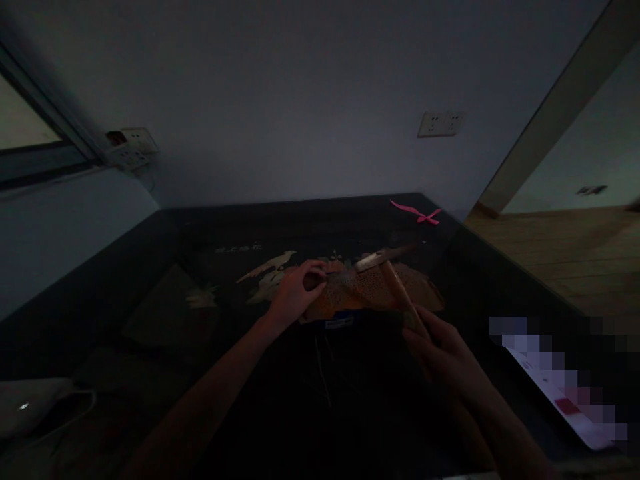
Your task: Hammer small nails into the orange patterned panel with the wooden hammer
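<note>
My right hand [440,343] is wrapped round the wooden handle of a hammer [397,287]. The hammer's metal head is raised over a brown board [373,287] dotted with many small holes. At the board's left end, my left hand [299,287] has its thumb and forefinger curled toward each other; whatever sits between the fingertips is too dark and small to name. A blue item with a white label [340,323] shows at the board's near edge.
The dark table [280,220] carries a pale bird pattern [270,267]. A pink ribbon [425,217] lies at the back right, a white device with a cord [30,403] at the left, and a partly blurred white sheet [555,393] at the right.
</note>
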Action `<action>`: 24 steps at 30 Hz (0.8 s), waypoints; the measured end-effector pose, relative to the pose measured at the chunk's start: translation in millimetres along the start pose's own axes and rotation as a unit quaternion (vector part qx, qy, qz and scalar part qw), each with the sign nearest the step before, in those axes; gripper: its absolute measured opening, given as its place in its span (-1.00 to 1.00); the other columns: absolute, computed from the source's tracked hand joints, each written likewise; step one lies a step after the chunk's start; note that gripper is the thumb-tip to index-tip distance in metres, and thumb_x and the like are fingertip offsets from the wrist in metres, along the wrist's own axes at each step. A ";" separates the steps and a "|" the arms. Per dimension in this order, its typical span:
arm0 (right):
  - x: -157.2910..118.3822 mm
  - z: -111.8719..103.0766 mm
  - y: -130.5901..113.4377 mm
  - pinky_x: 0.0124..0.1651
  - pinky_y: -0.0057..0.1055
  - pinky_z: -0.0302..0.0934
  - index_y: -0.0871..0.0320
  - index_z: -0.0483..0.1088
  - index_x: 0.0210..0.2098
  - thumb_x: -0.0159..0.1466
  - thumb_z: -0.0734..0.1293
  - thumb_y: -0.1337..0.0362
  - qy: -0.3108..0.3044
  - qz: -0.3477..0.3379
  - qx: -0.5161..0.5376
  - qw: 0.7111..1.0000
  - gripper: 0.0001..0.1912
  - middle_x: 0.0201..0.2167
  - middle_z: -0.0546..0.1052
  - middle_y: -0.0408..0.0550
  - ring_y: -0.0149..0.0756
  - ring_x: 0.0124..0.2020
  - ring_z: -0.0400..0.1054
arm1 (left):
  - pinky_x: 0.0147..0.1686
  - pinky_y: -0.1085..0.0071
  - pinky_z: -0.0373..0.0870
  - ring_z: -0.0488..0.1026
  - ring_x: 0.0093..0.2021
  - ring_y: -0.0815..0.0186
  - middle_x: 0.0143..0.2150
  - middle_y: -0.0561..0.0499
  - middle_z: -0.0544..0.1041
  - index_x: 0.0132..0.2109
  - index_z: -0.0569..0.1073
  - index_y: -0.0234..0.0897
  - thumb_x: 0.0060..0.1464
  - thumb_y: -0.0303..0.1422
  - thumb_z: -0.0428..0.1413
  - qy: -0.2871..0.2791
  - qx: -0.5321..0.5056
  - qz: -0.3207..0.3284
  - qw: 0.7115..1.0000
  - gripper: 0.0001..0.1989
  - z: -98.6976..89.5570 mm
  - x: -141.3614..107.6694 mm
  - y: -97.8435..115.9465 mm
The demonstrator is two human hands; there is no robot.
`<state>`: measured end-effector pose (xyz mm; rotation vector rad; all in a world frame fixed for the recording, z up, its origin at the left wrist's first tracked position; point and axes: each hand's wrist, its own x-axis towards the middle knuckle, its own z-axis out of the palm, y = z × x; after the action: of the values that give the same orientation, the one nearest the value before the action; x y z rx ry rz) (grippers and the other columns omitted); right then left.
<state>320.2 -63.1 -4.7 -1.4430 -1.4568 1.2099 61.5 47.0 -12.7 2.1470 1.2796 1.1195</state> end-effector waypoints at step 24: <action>-8.0 -1.0 18.1 -0.75 -0.61 0.01 0.15 0.24 0.07 0.14 0.34 0.04 0.016 0.016 0.106 0.994 -0.43 -0.67 0.25 -0.30 -0.54 -0.75 0.07 | -0.10 0.36 0.22 0.33 -0.10 0.30 -0.14 0.00 0.42 -0.21 0.39 -0.22 0.17 -0.33 0.01 -0.303 0.156 0.063 0.938 -0.90 -18.2 -129.3 -7.4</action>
<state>327.1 -72.3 -20.8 -1.3397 -1.2467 1.3134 9.3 -62.0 -62.7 2.5469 1.0801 0.2397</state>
